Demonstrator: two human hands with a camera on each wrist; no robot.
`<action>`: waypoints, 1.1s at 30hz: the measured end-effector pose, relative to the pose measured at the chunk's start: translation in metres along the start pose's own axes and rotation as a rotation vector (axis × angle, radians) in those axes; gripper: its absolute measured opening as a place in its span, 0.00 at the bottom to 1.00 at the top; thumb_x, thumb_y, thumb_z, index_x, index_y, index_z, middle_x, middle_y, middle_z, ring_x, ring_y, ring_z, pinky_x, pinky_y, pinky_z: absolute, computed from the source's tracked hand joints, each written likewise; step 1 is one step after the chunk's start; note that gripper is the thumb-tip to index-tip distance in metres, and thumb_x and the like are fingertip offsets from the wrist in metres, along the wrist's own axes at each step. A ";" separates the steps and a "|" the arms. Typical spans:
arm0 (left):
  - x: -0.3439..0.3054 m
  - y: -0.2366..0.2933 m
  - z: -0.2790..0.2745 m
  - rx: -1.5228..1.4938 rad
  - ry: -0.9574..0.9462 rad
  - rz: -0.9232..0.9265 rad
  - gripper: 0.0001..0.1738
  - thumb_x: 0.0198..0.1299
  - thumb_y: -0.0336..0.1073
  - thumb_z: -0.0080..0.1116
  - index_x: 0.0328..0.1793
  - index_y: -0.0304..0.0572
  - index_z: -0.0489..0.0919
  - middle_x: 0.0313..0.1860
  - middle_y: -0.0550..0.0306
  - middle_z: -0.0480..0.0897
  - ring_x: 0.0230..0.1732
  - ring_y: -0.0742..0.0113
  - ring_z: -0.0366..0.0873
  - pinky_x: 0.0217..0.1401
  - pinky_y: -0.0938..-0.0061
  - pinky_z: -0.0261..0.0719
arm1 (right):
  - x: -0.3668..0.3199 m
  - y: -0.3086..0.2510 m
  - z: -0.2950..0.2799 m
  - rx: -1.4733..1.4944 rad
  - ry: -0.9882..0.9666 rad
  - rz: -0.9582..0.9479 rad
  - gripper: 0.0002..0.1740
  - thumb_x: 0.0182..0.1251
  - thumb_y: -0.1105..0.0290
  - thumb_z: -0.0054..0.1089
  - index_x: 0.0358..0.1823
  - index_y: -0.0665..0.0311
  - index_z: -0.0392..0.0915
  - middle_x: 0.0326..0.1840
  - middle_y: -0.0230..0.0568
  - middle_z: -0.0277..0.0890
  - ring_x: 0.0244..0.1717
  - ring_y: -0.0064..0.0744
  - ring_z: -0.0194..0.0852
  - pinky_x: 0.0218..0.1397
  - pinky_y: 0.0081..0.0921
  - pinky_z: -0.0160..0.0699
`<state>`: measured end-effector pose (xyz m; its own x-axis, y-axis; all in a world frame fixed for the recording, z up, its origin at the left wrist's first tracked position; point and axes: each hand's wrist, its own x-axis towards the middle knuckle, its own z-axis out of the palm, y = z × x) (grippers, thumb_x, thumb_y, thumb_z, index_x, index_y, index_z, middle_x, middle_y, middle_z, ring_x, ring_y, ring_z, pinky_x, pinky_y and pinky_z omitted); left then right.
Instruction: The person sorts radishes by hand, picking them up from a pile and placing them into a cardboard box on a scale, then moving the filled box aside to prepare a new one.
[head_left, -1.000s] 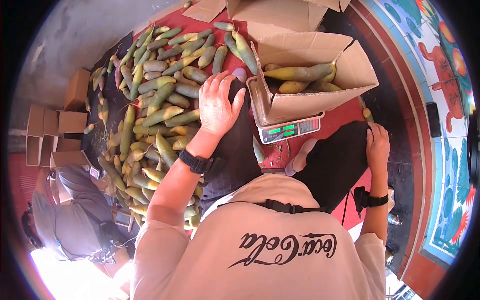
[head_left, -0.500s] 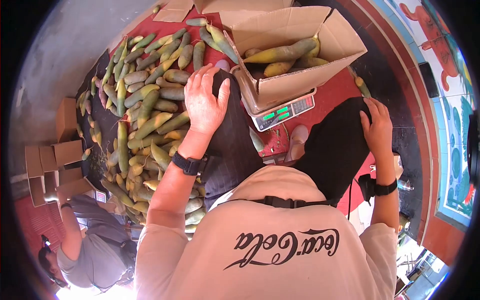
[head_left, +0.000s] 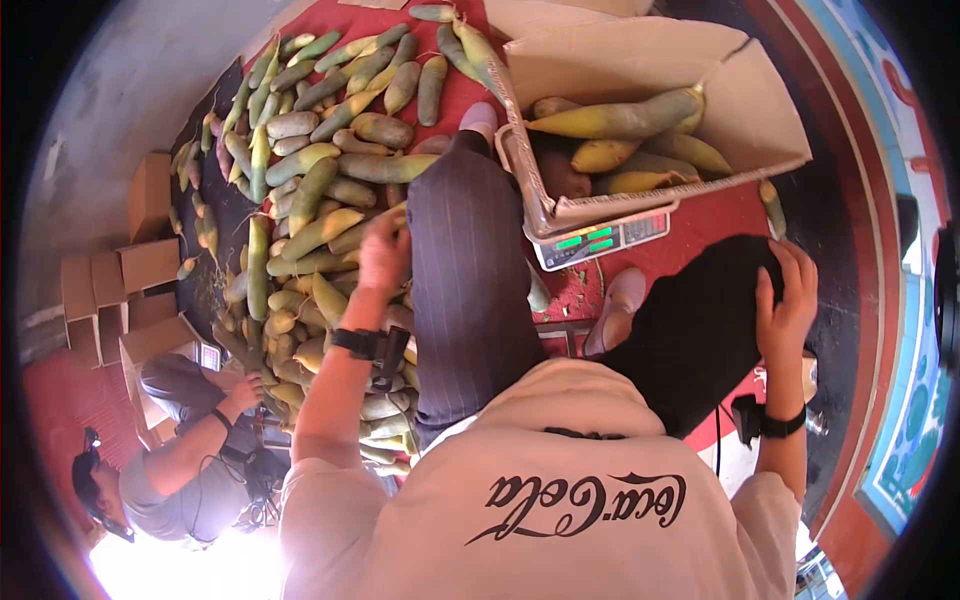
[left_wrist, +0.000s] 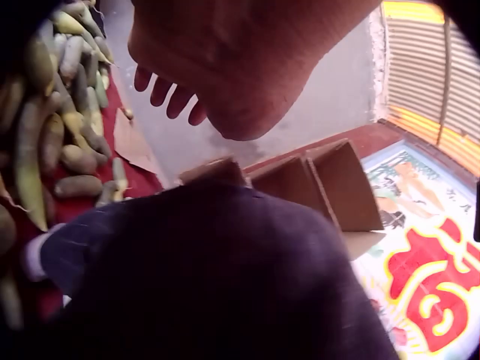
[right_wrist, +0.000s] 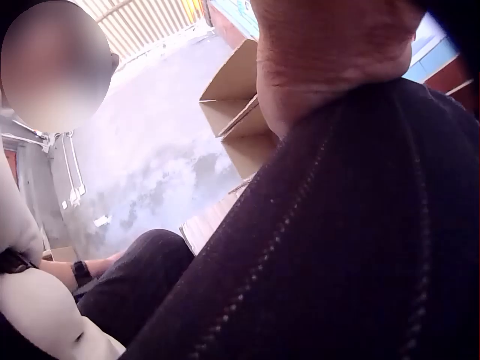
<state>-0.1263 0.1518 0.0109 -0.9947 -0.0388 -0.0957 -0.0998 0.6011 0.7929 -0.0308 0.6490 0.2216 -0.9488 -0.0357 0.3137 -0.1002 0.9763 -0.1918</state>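
In the head view the left hand (head_left: 383,250) is off the thigh, over the edge of the heap of green and yellow radishes (head_left: 318,190), somewhat blurred; whether it touches one cannot be told. The left wrist view shows that hand (left_wrist: 217,67) above the dark trouser leg, its fingers loose and apart, holding nothing visible. On the right knee rests the right hand (head_left: 790,300), fingers spread over the black cloth. Its heel (right_wrist: 330,67) lies against the trouser in the right wrist view, where its fingers are hidden.
An open cardboard box (head_left: 660,200) with several radishes stands on a digital scale (head_left: 600,240) with green readouts. Another person (head_left: 185,480) sits at the lower left near empty boxes (head_left: 150,265). Red cloth (head_left: 700,215) covers the floor.
The left hand has left the left knee and moved down and to the left over the radishes. The right hand stays on its knee. The other person's arm has moved towards the heap.
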 end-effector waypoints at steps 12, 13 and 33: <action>0.006 -0.066 0.127 0.759 -0.152 0.449 0.24 0.56 0.35 0.55 0.60 0.37 0.71 0.44 0.43 0.82 0.48 0.49 0.80 0.49 0.60 0.78 | -0.026 0.033 -0.002 -0.048 -0.092 0.123 0.17 0.66 0.72 0.47 0.54 0.70 0.73 0.57 0.53 0.69 0.60 0.51 0.67 0.65 0.39 0.61; 0.008 -0.071 0.116 0.750 -0.165 0.422 0.25 0.56 0.35 0.55 0.60 0.37 0.71 0.44 0.43 0.82 0.48 0.49 0.80 0.49 0.60 0.78 | -0.029 0.035 -0.003 -0.053 -0.096 0.142 0.17 0.67 0.71 0.45 0.54 0.70 0.72 0.58 0.54 0.69 0.60 0.51 0.67 0.65 0.40 0.61; 0.028 -0.024 0.115 0.590 -0.526 0.224 0.26 0.56 0.36 0.55 0.61 0.36 0.69 0.42 0.44 0.82 0.47 0.50 0.80 0.47 0.60 0.80 | -0.046 0.057 -0.006 -0.081 -0.133 0.171 0.21 0.72 0.63 0.38 0.56 0.71 0.70 0.59 0.57 0.67 0.59 0.53 0.66 0.64 0.46 0.63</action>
<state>-0.1488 0.2281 -0.0799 -0.8319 0.4233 -0.3589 0.2761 0.8767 0.3940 0.0089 0.7078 0.2020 -0.9816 0.1095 0.1566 0.0851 0.9843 -0.1547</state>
